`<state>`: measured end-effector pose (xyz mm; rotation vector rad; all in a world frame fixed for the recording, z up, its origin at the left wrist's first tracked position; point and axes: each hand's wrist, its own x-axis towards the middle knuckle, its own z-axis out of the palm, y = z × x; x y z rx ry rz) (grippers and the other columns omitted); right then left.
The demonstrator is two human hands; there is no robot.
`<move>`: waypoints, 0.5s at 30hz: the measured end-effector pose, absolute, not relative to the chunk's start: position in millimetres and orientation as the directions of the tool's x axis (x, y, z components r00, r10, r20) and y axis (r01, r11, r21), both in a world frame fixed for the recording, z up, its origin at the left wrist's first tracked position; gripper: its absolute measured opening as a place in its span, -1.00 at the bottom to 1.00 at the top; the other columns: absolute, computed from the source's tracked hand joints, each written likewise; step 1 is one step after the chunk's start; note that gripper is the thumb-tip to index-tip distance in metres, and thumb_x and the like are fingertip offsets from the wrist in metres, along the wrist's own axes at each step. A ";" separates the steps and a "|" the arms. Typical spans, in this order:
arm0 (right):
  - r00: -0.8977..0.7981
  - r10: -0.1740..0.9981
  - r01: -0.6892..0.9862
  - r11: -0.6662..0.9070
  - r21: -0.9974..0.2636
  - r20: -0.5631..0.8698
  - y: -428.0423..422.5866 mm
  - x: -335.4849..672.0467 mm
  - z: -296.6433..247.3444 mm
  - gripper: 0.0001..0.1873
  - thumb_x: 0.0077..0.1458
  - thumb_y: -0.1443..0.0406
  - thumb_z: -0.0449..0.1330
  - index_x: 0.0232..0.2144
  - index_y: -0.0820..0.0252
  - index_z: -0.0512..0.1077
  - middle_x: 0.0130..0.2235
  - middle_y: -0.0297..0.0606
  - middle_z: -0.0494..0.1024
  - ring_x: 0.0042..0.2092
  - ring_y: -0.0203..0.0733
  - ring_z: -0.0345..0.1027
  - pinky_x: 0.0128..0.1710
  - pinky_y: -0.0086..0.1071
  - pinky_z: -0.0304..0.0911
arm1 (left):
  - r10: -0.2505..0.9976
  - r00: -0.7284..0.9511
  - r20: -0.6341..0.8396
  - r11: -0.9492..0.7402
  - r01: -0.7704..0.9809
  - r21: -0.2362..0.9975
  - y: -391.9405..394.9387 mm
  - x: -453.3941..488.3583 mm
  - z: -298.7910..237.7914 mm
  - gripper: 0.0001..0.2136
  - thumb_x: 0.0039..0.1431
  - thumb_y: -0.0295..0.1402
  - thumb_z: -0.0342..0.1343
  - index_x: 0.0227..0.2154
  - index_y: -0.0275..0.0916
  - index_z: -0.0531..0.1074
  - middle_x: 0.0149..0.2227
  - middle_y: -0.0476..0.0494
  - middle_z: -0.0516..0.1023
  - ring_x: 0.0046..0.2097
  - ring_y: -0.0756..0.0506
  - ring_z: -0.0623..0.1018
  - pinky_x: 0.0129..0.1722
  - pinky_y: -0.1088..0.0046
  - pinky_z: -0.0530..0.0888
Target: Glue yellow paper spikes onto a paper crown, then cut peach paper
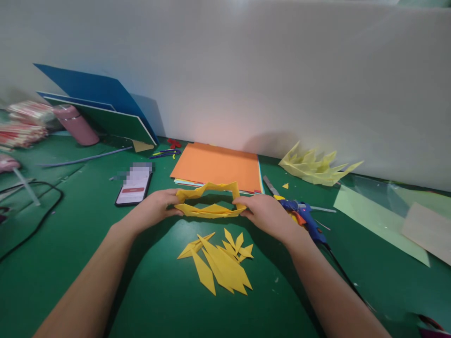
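A ring of folded yellow paper with pointed edges, like a paper crown (pixel 211 213), is held up between my two hands over the green table. My left hand (pixel 155 206) pinches its left side, thumb toward me. On the opposite side my right hand (pixel 268 213) grips the band between thumb and fingers. Nearer to me, below the ring, lies a loose pile of yellow folded paper pieces (pixel 225 267), some long and some small. Just beyond my right hand a blue glue gun (pixel 310 223) rests on the table, partly covered by the hand.
Orange paper sheets (pixel 218 162) lie behind the ring. A phone (pixel 134 185) is at the left, a pink bottle (pixel 77 126) farther back beside leaning boards (pixel 95 89). A pale yellow paper crown (pixel 317 164) and light green paper (pixel 377 225) are at the right. Scissors (pixel 270 186) lie near the glue gun.
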<state>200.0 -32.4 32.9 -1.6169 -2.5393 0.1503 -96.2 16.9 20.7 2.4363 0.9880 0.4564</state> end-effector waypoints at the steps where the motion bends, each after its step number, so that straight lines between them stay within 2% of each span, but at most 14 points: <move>1: -0.418 0.906 0.896 0.424 -0.131 0.073 -32.5 199.9 32.3 -0.63 0.02 0.44 0.17 -0.11 0.03 0.46 -0.28 -0.24 0.62 -0.23 -0.06 0.48 -0.32 -0.31 0.26 | 0.712 0.691 0.123 -0.636 0.561 0.530 16.3 -95.9 21.6 -0.75 0.13 -0.14 0.06 -0.47 -0.20 0.50 -0.18 -0.18 0.56 -0.13 -0.17 0.53 -0.13 0.28 0.46; 4: -0.422 0.902 0.898 0.429 -0.097 0.089 -32.0 200.3 30.1 -0.56 -0.01 0.41 0.22 -0.04 0.03 0.41 -0.34 -0.25 0.61 -0.29 -0.07 0.47 -0.37 -0.34 0.23 | 0.709 0.694 0.130 -0.645 0.561 0.519 14.2 -94.5 24.2 -0.77 0.12 -0.16 0.06 -0.47 -0.17 0.50 -0.11 -0.15 0.56 -0.10 -0.17 0.53 -0.07 0.27 0.45; 7: -0.460 0.887 0.882 0.462 -0.096 0.046 -30.4 201.3 28.2 -0.64 -0.08 0.34 0.32 -0.15 0.05 0.47 -0.36 -0.26 0.60 -0.28 -0.06 0.47 -0.38 -0.35 0.20 | 0.717 0.683 0.139 -0.641 0.568 0.517 13.1 -93.9 26.2 -0.76 0.12 -0.15 0.05 -0.47 -0.16 0.50 -0.10 -0.14 0.56 -0.10 -0.18 0.53 -0.07 0.28 0.45; 10: -0.501 0.865 0.858 0.499 -0.124 0.018 -29.2 201.1 28.9 -0.71 -0.12 0.28 0.37 -0.26 0.07 0.49 -0.29 -0.26 0.59 -0.21 -0.07 0.45 -0.34 -0.35 0.20 | 0.731 0.666 0.150 -0.635 0.583 0.507 13.5 -94.9 26.8 -0.76 0.12 -0.13 0.04 -0.40 -0.14 0.52 -0.12 -0.13 0.58 -0.10 -0.19 0.54 -0.08 0.28 0.45; 15: -0.527 0.849 0.833 0.509 -0.217 -0.034 -31.3 198.6 35.6 -0.68 -0.17 0.21 0.40 -0.29 0.12 0.50 -0.28 -0.25 0.58 -0.21 -0.08 0.44 -0.35 -0.36 0.20 | 0.750 0.637 0.176 -0.630 0.608 0.483 14.6 -98.3 25.9 -0.71 0.12 -0.08 0.02 -0.32 -0.15 0.52 -0.09 -0.12 0.57 -0.08 -0.18 0.53 -0.04 0.28 0.43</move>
